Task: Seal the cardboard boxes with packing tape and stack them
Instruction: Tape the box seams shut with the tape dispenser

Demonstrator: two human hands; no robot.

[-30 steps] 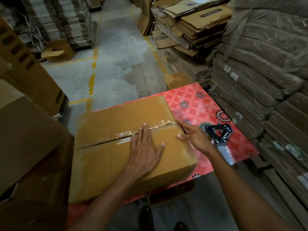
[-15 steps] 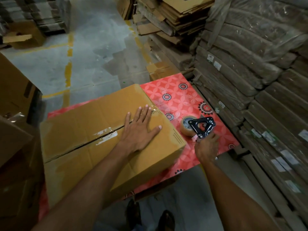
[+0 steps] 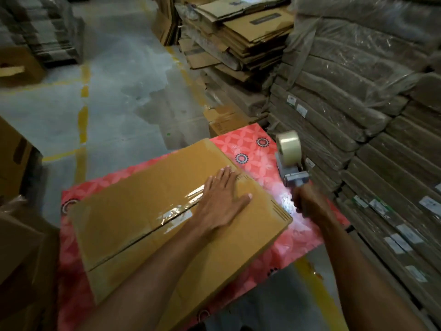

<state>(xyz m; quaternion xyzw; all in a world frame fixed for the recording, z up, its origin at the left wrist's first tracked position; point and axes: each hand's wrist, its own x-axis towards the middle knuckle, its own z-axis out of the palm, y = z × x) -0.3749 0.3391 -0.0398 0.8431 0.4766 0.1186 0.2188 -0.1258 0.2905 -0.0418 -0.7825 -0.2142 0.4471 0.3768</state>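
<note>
One change: tape dispenser (image 3: 290, 161) now lifted off table (image 3: 307, 237), right hand (image 3: 307, 204) grip wrapped round its handle. Left hand (image 3: 220, 203) flat, fingers spread, on box (image 3: 133, 211). Seam taping likely resumes.

A red floral tablecloth (image 3: 253, 149) covered the work surface on a grey concrete floor (image 3: 114, 91) marked with yellow lines (image 3: 84, 120). Flattened cartons (image 3: 243, 39) lay piled beyond it, beside plastic-wrapped cardboard bundles (image 3: 358, 91) stacked along the right.
</note>
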